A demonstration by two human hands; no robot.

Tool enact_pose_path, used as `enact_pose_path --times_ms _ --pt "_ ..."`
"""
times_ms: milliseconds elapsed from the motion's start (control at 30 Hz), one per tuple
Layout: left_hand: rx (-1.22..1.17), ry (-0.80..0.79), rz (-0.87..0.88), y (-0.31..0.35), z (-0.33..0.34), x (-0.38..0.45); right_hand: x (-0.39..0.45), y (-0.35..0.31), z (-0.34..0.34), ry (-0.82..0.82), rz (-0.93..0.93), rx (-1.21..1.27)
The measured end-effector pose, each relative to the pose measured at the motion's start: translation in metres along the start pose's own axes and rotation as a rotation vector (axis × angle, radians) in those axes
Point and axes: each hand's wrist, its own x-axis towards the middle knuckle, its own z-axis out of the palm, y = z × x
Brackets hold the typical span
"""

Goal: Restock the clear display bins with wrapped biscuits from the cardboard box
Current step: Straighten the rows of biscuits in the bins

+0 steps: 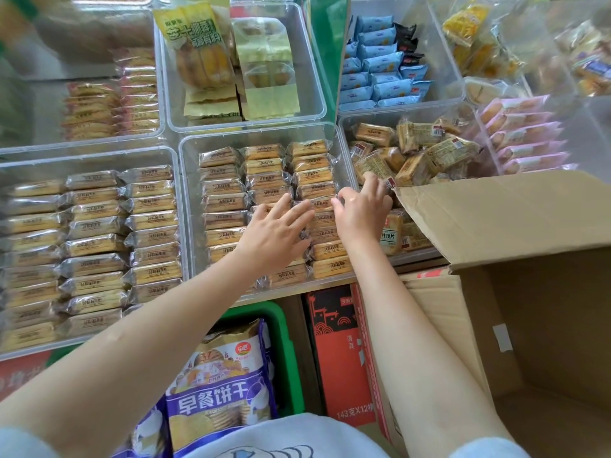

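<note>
Left hand point(276, 231): fingers straight and spread, palm down, lying flat on the wrapped rectangular golden biscuits in clear film point(224, 201) in the middle clear plastic display bin point(188, 206). Right hand point(358, 211): just right of the left, over the bin's right-hand column; fingers curled down at the bin's far right wall. Cannot tell whether they pinch a packet.

Packets under the hands lie in three neat columns, each with a dark printed band; the print is too small to read. A like bin further left of the left hand holds the same packets in rows.

Right of and nearer than the right hand: open brown cardboard box point(515, 292), flaps up; no biscuits show in the visible part of its inside.

Below the forearms: a purple-and-white bag point(218, 388) reading "早餐饼干". Beside it, a red carton point(340, 355) printed "143克X12".
</note>
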Motion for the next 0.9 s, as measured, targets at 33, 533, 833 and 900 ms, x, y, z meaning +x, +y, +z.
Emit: enact_pose_path --times_ms 33,533,833,900 --pt "0.010 -0.010 -0.002 0.000 0.000 0.000 0.000 0.001 0.000 0.002 -0.010 -0.005" --pt "0.027 -0.056 -0.057 0.015 -0.001 -0.018 -0.025 0.025 -0.008 -0.135 -0.159 -0.089" --pt "0.022 -0.078 -0.060 0.024 -0.004 -0.014 -0.020 0.014 -0.009 -0.068 -0.128 -0.064" --pt "0.022 -0.085 -0.060 0.025 -0.002 -0.012 -0.023 0.015 -0.009 -0.008 -0.132 -0.010"
